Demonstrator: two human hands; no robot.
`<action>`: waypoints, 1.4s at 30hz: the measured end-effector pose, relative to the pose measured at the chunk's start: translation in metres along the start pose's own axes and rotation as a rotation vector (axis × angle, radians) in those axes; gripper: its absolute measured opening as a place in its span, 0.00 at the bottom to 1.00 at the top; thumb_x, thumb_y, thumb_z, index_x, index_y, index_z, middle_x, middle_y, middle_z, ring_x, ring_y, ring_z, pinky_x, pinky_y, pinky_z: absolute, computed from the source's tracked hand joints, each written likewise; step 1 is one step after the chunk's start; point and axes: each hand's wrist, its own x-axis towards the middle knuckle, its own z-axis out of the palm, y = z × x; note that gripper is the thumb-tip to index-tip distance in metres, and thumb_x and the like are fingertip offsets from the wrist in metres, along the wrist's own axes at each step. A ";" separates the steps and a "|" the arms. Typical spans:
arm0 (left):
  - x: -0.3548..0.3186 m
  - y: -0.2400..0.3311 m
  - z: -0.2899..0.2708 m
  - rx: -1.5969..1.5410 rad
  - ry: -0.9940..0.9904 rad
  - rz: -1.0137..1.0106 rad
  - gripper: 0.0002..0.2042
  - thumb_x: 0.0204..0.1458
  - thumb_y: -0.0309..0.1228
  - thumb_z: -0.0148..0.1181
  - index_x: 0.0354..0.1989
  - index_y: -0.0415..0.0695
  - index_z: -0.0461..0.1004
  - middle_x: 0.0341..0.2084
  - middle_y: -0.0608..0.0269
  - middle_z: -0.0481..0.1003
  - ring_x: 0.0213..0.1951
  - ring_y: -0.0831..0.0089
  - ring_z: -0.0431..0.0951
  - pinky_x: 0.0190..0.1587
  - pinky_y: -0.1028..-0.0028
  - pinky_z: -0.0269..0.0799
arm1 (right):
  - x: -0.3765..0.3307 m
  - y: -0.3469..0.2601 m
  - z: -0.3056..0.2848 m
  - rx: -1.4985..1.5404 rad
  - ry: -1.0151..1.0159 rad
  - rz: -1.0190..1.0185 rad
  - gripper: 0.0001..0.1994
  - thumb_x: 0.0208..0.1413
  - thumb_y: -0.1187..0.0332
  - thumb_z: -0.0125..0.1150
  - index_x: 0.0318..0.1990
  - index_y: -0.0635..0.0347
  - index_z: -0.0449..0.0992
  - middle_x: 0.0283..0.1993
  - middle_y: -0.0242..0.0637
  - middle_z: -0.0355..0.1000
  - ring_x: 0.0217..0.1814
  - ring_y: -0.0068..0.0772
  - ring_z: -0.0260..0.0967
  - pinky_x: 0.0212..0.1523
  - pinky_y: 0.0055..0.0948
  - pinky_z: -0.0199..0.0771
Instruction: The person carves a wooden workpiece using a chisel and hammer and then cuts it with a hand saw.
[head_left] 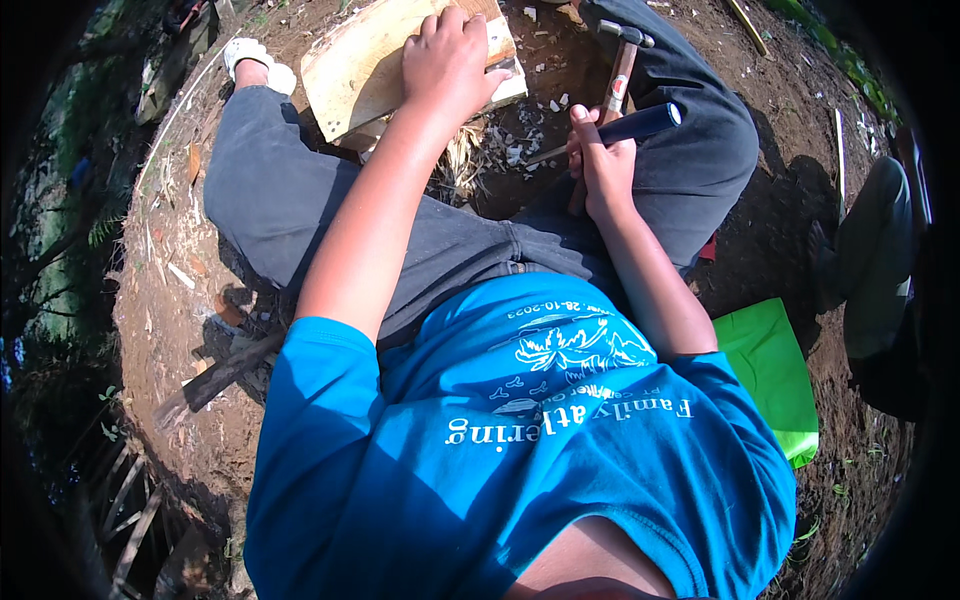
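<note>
My left hand (447,58) rests flat on a pale block of wood (350,75) between my feet, fingers stretched forward and thumb out to the right. Over my right thigh, my right hand (608,168) is closed round two tools together. One is a hammer (618,85) with a metal head pointing away from me and a wooden handle running through the fist. The other is what looks like a chisel (645,122), its dark blue handle sticking out to the right and its thin blade to the left. The blade's tip points toward the ground between my legs.
Wood shavings (462,165) and pale chips are scattered on the bare soil by the block. A dark piece of wood (215,382) lies left of me. A bright green sheet (772,380) is at my right side. Another person's leg (872,265) stands at the far right.
</note>
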 end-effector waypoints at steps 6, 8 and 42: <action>-0.001 -0.008 -0.019 -0.024 -0.011 0.218 0.27 0.46 0.36 0.75 0.55 0.42 0.74 0.45 0.55 0.72 0.54 0.53 0.75 0.54 0.57 0.75 | -0.004 -0.001 -0.003 0.014 -0.001 -0.011 0.14 0.62 0.58 0.69 0.39 0.54 0.69 0.23 0.26 0.68 0.17 0.14 0.61 0.18 0.17 0.60; -0.015 -0.014 -0.026 -0.081 -0.011 0.279 0.27 0.46 0.35 0.75 0.55 0.43 0.74 0.46 0.55 0.72 0.53 0.53 0.74 0.54 0.57 0.74 | -0.003 -0.004 -0.003 0.004 -0.022 0.041 0.16 0.61 0.56 0.71 0.38 0.54 0.70 0.25 0.26 0.69 0.19 0.14 0.62 0.19 0.17 0.62; -0.029 -0.118 0.013 0.092 0.070 -0.411 0.42 0.59 0.69 0.48 0.75 0.54 0.58 0.76 0.52 0.51 0.77 0.47 0.45 0.74 0.36 0.34 | 0.121 0.119 0.000 -0.797 0.257 -0.058 0.29 0.56 0.59 0.67 0.63 0.63 0.70 0.56 0.53 0.76 0.59 0.53 0.75 0.59 0.43 0.74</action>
